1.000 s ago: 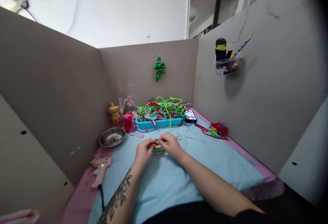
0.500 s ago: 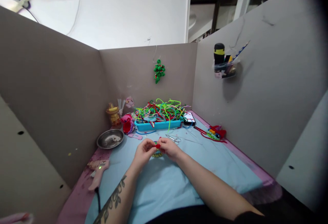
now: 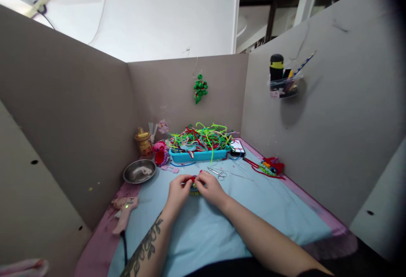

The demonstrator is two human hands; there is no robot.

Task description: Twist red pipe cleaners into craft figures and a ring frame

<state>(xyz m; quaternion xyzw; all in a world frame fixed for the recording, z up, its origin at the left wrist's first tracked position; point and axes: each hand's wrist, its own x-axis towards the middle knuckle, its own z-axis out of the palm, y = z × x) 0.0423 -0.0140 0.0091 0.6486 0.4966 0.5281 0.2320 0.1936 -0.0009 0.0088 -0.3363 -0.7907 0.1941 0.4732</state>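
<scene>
My left hand point(image 3: 178, 191) and my right hand point(image 3: 212, 189) meet over the middle of the blue cloth, fingertips nearly touching. Between them is a small crocheted piece point(image 3: 194, 191), red on top with blue and yellow-green below. The fingers of both hands are pinched on its red upper part, and they cover much of it. Just beyond my right hand lie small scissors point(image 3: 218, 173) on the cloth.
Behind stands a blue tray point(image 3: 199, 156) heaped with yarn scraps point(image 3: 203, 137). Leftward are a metal bowl point(image 3: 139, 171) and a pink glue gun point(image 3: 125, 214) with a lit green light. To the right lies a colourful crocheted item point(image 3: 272, 166). Grey partitions point(image 3: 184, 82) enclose the table.
The view has shifted slightly, so the surroundings sit a little further right. My fingers have moved closer together over the red part, and the scissors show more fully.
</scene>
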